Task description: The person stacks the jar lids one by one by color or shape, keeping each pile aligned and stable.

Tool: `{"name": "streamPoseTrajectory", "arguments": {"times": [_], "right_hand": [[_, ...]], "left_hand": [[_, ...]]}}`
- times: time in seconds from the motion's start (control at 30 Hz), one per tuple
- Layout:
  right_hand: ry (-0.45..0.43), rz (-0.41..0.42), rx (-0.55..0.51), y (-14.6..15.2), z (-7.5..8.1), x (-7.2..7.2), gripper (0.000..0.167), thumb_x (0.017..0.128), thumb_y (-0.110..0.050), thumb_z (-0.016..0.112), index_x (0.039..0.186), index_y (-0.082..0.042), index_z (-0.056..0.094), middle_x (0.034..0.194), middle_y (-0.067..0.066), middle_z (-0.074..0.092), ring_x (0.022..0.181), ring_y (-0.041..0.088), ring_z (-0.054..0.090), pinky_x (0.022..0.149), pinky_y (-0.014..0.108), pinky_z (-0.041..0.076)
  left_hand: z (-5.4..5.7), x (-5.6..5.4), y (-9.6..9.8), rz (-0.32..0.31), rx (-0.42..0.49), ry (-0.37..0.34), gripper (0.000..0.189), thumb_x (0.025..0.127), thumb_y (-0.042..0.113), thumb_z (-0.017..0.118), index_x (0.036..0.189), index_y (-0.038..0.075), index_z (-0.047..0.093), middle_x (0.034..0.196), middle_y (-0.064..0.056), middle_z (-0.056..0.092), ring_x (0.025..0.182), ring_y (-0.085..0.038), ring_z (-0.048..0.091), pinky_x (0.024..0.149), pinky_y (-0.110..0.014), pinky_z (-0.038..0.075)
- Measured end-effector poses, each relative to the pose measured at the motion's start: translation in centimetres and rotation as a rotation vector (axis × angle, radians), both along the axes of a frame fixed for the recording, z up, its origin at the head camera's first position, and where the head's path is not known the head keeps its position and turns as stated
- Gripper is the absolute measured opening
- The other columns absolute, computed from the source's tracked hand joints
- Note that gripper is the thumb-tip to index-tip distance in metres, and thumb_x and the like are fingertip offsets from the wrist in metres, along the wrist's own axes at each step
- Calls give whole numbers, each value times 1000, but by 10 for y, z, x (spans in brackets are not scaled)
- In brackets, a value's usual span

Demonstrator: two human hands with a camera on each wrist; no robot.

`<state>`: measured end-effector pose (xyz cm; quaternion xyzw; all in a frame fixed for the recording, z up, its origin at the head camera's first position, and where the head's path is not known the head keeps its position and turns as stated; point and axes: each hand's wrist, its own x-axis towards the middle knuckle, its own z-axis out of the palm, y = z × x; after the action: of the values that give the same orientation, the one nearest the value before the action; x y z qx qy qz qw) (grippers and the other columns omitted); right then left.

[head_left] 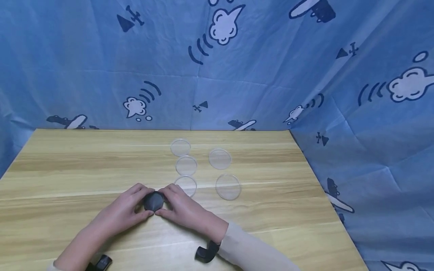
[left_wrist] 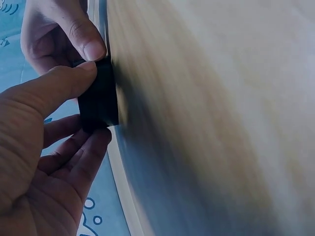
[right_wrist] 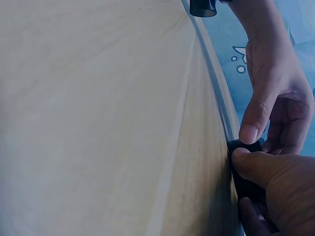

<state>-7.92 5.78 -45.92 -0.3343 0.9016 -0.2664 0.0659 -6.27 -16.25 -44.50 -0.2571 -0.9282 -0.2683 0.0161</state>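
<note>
A short black cylinder with a flat, round top sits low at the wooden table, between both hands. My left hand grips it from the left, thumb on the near side and fingers on the far side. From the right, my right hand holds it the same way, and the two thumbs almost meet. In the left wrist view the side of the black cylinder shows between thumb and fingers. Close beyond the right hand lies a clear round dish, partly hidden by its fingers.
More clear round dishes lie on the wooden table: one dish and another in a column behind the right hand, with two others to their right. Blue printed cloth hangs at the back and right.
</note>
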Motion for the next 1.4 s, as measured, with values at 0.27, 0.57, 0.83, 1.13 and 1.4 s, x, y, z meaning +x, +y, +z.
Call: {"name": "streamPoseTrajectory", "arguments": {"times": [0.27, 0.57, 0.83, 1.13, 1.4], "right_hand": [[7, 0, 16, 1, 0, -1, 49, 98, -35, 75, 137, -9, 61, 127, 3, 63, 118, 11, 58, 106, 19, 51], [18, -4, 11, 0, -1, -1, 47, 98, -35, 74, 137, -10, 61, 125, 2, 63, 116, 11, 58, 104, 19, 52], [12, -6, 7, 0, -2, 0, 48, 98, -35, 74, 137, -10, 61, 126, 2, 62, 117, 11, 58, 105, 19, 52], [-27, -28, 8, -3, -2, 2, 54, 98, -34, 74, 142, -7, 57, 130, 4, 61, 120, 12, 56, 106, 19, 51], [-56, -32, -24, 0, 0, 2, 60, 98, -35, 74, 146, -5, 54, 132, 5, 59, 122, 11, 56, 107, 20, 51]], "left_hand": [[1, -1, -1, 2, 2, -31, 54, 83, 20, 89, 130, 6, 68, 117, -3, 69, 105, -19, 71, 91, -43, 63], [-1, -3, -1, -17, 2, -34, 60, 81, 19, 90, 134, 3, 65, 119, -6, 70, 106, -20, 71, 92, -43, 62], [-4, -4, -1, -17, -3, -47, 58, 81, 18, 90, 131, 3, 66, 120, -8, 71, 111, -25, 71, 96, -46, 61], [-3, -7, -3, -27, 4, -36, 54, 79, 18, 92, 126, 7, 69, 115, -3, 72, 106, -20, 70, 93, -45, 61], [-4, -7, -3, -21, -3, -60, 54, 80, 18, 91, 128, 7, 67, 117, -5, 71, 108, -23, 71, 95, -47, 61]]}}
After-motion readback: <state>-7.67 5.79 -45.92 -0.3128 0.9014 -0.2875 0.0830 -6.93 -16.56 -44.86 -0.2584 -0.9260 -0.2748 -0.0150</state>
